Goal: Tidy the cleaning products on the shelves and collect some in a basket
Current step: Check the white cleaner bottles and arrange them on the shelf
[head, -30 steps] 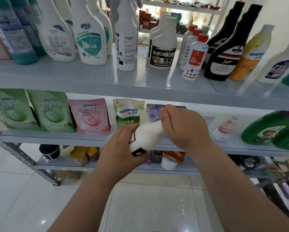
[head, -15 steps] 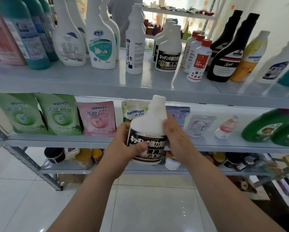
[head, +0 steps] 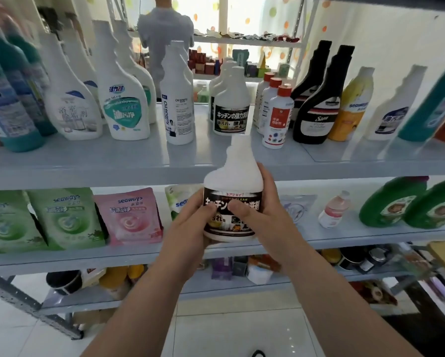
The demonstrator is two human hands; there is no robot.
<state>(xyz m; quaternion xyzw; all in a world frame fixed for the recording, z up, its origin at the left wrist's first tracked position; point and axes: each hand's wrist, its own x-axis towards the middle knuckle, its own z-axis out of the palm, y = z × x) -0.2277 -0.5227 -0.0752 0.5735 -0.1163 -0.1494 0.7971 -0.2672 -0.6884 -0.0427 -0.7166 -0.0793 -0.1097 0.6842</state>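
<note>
Both hands hold one white bottle with a dark label, upright in the air in front of the shelves. The left hand wraps the bottle's left side and lower edge. The right hand curls round its right side. Both thumbs press on the label and nearly meet. The neck rises above the fingers and overlaps the front edge of the upper shelf; its top is blurred, so it may or may not carry a cap.

Above the hands and farther back, matching bottles with the same dark label stand on that shelf, one behind another. Up and to the right of the right hand stand red-capped bottles, then two black bottles.

Level with the hands is the middle shelf. To the left of the left hand, a pink pouch stands on it beside green pouches. To the right of the right hand, a small pink bottle leans tilted, with green bottles beyond it.
</note>
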